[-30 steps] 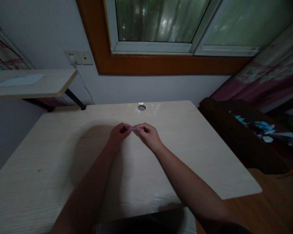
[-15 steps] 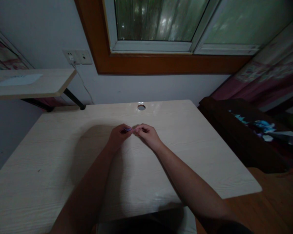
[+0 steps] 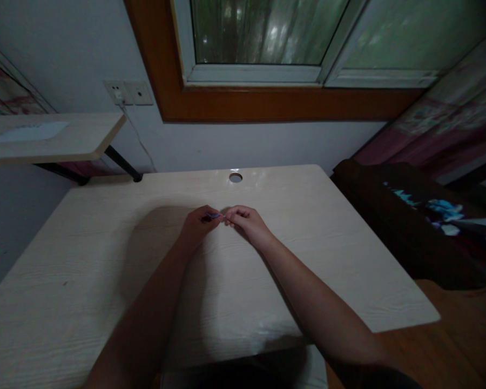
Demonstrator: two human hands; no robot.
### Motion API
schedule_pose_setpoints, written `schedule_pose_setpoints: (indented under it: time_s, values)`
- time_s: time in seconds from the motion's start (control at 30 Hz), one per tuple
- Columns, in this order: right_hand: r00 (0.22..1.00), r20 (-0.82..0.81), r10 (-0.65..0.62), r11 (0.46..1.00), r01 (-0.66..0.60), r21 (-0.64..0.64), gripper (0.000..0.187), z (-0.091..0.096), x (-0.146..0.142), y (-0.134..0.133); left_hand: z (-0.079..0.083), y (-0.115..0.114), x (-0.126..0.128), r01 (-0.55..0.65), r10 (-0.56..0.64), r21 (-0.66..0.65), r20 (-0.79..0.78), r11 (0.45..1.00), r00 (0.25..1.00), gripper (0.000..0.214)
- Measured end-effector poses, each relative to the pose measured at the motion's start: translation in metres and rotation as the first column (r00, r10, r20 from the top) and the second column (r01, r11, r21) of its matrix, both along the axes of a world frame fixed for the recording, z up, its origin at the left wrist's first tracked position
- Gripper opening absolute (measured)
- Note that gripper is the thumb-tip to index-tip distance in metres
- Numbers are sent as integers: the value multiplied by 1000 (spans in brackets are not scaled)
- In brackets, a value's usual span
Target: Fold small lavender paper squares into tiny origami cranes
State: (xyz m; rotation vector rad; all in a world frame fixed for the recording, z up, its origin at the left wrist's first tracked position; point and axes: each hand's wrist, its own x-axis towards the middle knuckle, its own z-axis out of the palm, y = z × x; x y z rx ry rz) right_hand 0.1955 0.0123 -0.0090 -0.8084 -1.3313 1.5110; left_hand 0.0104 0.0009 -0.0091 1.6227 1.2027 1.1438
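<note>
Purple piece: sitting between the fingertips, looking light and bendy, suiting gentle pinches at its ends
Left hand: curling nearly closed, pinching it
Right hand: pinching closed, apparently gripping its thin end

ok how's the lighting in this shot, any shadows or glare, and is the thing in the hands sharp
Head view: dim overall, darkest toward the lower edge; head view: a soft shadow on the table beside the left arm; head view: faint glare near the round hole; head view: small purple item too small and dark to identify.
</note>
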Motion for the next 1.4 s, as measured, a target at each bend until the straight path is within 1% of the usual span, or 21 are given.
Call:
schedule_pose_setpoints:
  time_s: [0.1, 0.17, 0.23, 0.27, 0.3, 0.37, 0.43, 0.47, 0.63, 0.73, 0.87, 0.97, 1.3, 1.4]
  values:
    - [999, 20, -29, 999, 29, 28, 22, -2, -2, -2, 1, 0, 0, -2, 2, -11, -6, 1000, 1000, 22]
    - [996, 51, -70, 996, 68, 52, 25, -3, -3, -3, 1, -1, 0, -13, 13, -24, -4, 1000, 1000, 21]
    - [987, 85, -138, 985, 128, 112, 26, -3, -4, -6, 1, 0, -1, -33, 34, -49, 12, 998, 999, 21]
    - [976, 111, -187, 972, 168, 167, 26, -3, -4, -7, 1, 0, -1, -47, 49, -66, 25, 997, 999, 22]
    - [960, 142, -243, 950, 205, 236, 24, -1, -3, -9, 0, 1, -2, -62, 66, -82, 40, 995, 997, 23]
    - [909, 215, -356, 881, 250, 401, 19, 2, -1, -12, 0, 1, -2, -85, 93, -103, 72, 991, 993, 24]
    - [870, 262, -418, 814, 230, 534, 15, 5, 1, -14, 0, 1, -2, -93, 106, -115, 108, 989, 989, 25]
    - [860, 274, -431, 788, 209, 579, 14, 6, 1, -15, 1, 1, -2, -93, 108, -123, 122, 988, 987, 24]
    - [854, 269, -447, 678, 127, 724, 13, 4, 0, -15, 1, 2, -3, -84, 102, -145, 127, 986, 987, 26]
    - [849, 274, -451, 635, 90, 767, 13, 1, -2, -15, 1, 2, -3, -73, 98, -150, 167, 986, 981, 26]
    - [837, 289, -464, 622, 76, 779, 13, 2, -1, -14, 4, 1, -2, -48, 82, -163, 207, 986, 975, 24]
    - [834, 295, -466, 627, 75, 776, 12, 3, -2, -15, 4, 0, -2, -32, 68, -168, 218, 985, 974, 24]
    - [846, 317, -429, 691, 81, 718, 9, 3, -2, -15, 2, 1, -1, -47, 79, -157, 204, 986, 976, 25]
    - [842, 324, -430, 695, 81, 714, 8, 3, -2, -15, 2, 1, 0, -45, 74, -155, 189, 987, 979, 25]
